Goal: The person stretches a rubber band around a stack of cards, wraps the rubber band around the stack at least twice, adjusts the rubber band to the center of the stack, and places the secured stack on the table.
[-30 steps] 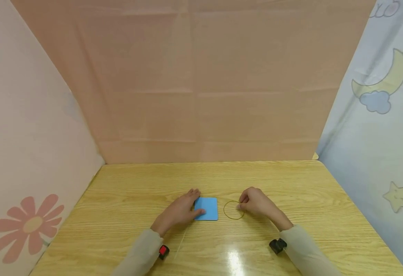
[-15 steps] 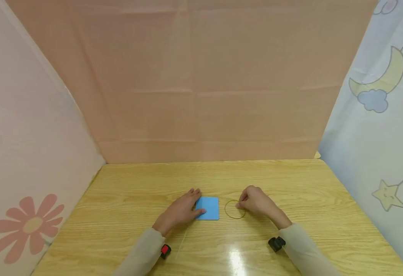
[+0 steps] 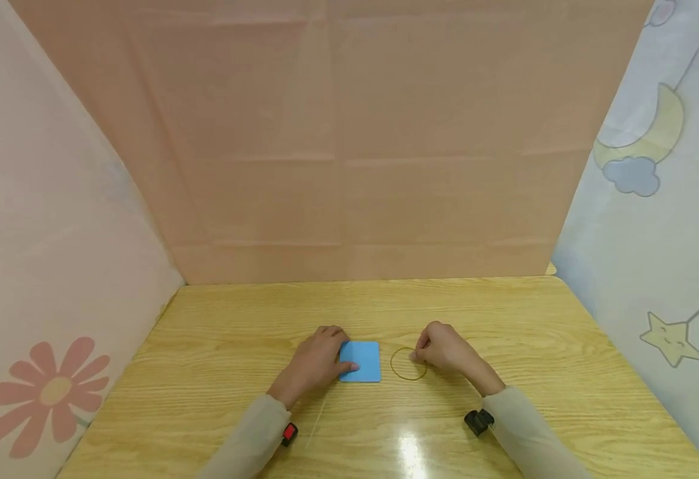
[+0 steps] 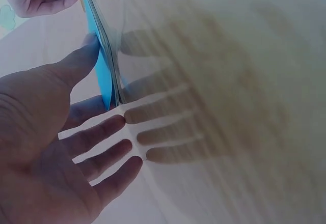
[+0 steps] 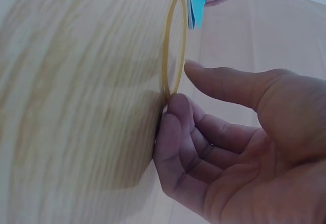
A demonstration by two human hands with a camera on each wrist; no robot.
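Observation:
A blue square pad of thin sheets lies flat on the wooden table, its layered edge visible in the left wrist view. My left hand rests at its left side, thumb on the blue top. Its other fingers are spread at the pad's edge and the tabletop. To the right of the pad lies a thin yellow rubber band, in a loose ring. My right hand is at the band's right side, fingertips touching its near end and thumb held apart from them. Nothing is pinched.
The wooden table meets a tan backdrop behind and decorated side panels on both sides. A faint pale strand lies near the left wrist. Black wrist devices sit on both sleeves.
The fingers of my left hand have drawn in slightly at the pad's far left corner. The view has shifted a little; the right hand and rubber band stay about as they were.

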